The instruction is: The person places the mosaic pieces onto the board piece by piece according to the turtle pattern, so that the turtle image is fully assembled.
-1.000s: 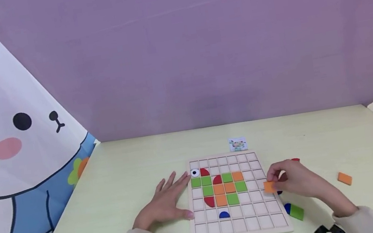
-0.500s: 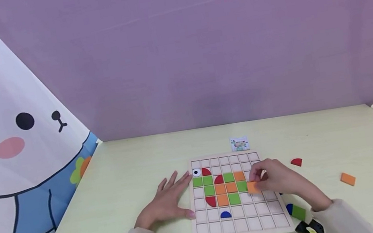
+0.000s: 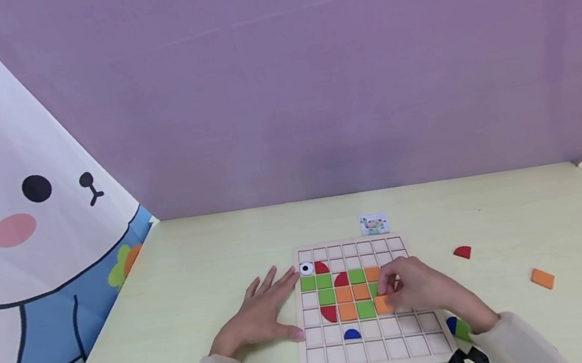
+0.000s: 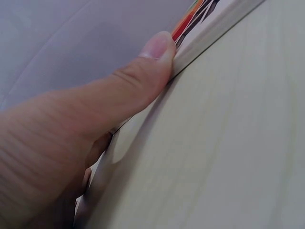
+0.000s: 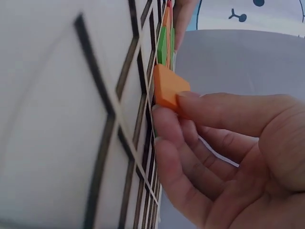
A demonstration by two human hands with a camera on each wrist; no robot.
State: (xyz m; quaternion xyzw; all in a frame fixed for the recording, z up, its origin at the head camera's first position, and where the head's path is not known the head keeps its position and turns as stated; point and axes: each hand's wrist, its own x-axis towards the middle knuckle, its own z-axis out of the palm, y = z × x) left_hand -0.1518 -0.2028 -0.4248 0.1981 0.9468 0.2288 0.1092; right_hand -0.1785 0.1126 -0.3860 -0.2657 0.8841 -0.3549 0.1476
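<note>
An orange square tile [image 5: 169,88] is pinched between the thumb and fingers of my right hand [image 3: 415,282]. It lies over a cell of the white grid board [image 3: 347,356], just right of a green tile [image 3: 365,309] in the same row. My left hand [image 3: 258,320] is spread along the board's left edge, and its thumb [image 4: 152,57] presses against the rim in the left wrist view. Red, green and orange tiles fill cells in the board's middle, with an eye tile [image 3: 306,269] at upper left and a blue half-round tile [image 3: 352,334] lower down.
Right of the board lie a red rounded piece [image 3: 463,252] and an orange tile [image 3: 543,278]. A green piece [image 3: 462,330] and a blue piece [image 3: 452,324] sit near its lower right, partly behind the right wrist. A small picture card [image 3: 374,224] lies behind the board.
My right hand has carried the orange tile leftward from the board's right edge to a cell beside the green tile. The left hand has stayed at the board's left edge.
</note>
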